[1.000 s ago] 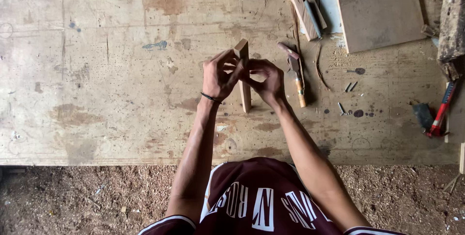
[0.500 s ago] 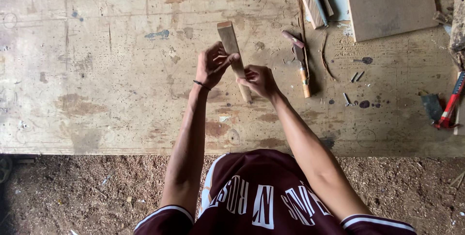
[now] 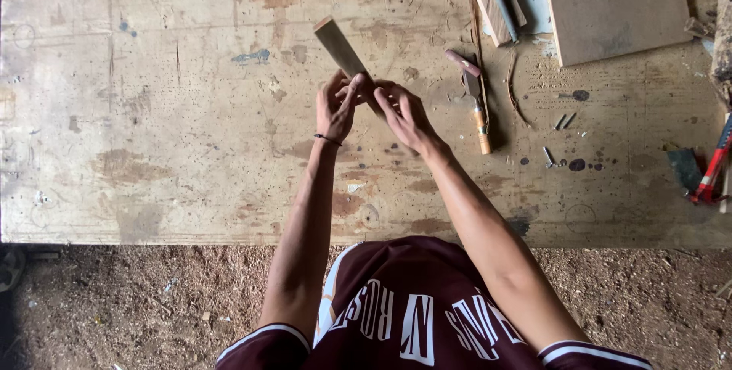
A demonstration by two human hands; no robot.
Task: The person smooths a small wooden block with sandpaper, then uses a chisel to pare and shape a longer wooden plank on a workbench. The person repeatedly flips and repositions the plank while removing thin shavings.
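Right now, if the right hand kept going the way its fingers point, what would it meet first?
The right hand points up-left along the wooden strip it holds with the left hand; beyond that, probably only bare workbench.

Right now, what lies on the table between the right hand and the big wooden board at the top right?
A wooden-handled hammer lies between the right hand and the wooden board, seen in the head view.

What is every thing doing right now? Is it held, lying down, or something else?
wooden strip: held in both hands, tilted, far end up and to the left
left hand: shut on the strip's near end
right hand: gripping the strip's near end
hammer: lying flat on the workbench, untouched
workbench: stained and scratched
flat board: lying on the bench
nails: loose, lying flat
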